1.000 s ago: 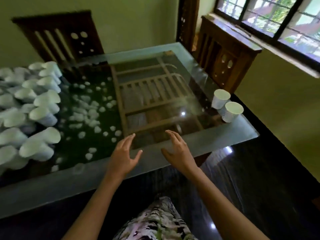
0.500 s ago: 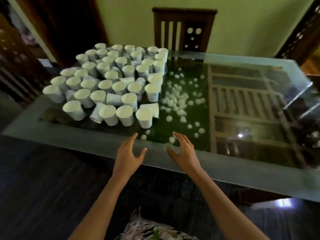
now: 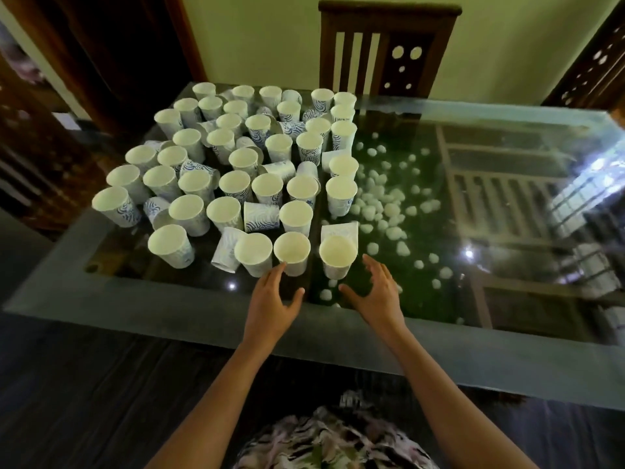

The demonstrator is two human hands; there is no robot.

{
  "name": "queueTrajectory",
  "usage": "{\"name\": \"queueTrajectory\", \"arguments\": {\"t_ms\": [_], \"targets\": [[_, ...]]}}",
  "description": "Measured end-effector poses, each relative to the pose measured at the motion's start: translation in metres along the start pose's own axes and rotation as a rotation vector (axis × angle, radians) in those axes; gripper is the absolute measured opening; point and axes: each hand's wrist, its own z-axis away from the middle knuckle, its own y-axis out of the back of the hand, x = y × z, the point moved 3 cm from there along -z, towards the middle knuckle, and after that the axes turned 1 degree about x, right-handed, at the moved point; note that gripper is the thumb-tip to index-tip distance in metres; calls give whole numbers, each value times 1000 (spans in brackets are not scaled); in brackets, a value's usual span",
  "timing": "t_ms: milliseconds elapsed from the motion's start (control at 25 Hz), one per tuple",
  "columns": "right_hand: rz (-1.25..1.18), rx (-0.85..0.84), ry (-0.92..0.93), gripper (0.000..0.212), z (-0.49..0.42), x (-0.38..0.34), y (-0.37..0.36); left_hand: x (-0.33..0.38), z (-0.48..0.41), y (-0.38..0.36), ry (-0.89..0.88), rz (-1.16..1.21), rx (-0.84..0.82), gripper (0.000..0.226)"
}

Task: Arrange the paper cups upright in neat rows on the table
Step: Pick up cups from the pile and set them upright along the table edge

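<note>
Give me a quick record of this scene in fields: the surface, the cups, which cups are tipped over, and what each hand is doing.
surface: glass table
cups: many paper cups clustered on the table's left half, most upright
tipped cups: several on their sides, e.g. tipped cup
left hand: open, fingers touching or almost touching a front-row cup
right hand: open, beside nearest cup, not gripping
under glass: white pebbles

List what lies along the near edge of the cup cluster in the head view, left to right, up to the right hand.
Upright paper cup → tipped-over cup → upright cup → upright cup at the left hand's fingertips → upright cup → right hand.
</note>
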Motion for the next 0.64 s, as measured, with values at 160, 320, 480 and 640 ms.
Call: {"name": "queueTrajectory", "arguments": {"t_ms": [160, 320, 480, 640], "targets": [[17, -33, -45, 85, -18, -2, -10, -11, -14, -6, 76, 57, 50, 59], [-14, -42, -40, 89, -31, -8, -17, -15, -24, -13, 130, 142, 105, 68], [-79, -25, -44, 91, -42, -7, -25, -16, -37, -26, 203, 212, 163, 75], [-103, -11, -29, 97, -46, -7, -30, -13, -49, -35, 255, 264, 200, 77]]}}
